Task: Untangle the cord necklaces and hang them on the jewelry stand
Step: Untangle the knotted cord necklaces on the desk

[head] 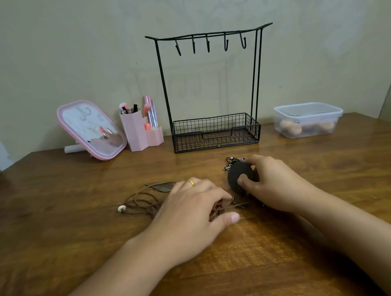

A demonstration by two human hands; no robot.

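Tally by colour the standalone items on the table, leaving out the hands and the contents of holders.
Pink: 2, mirror, brush holder
Black: 2, stand, round pouch
Brown: 1, cord tangle
Clear: 1, lidded box
Total: 6

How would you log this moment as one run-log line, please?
stage: untangling | left hand: on brown cord necklaces | right hand: grips black round pendant | jewelry stand: hooks bare

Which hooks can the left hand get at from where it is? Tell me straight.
Probably all five: nothing stands between the left hand and the black wire jewelry stand, whose hooks hang bare. Its fingers rest on the brown cord necklaces.
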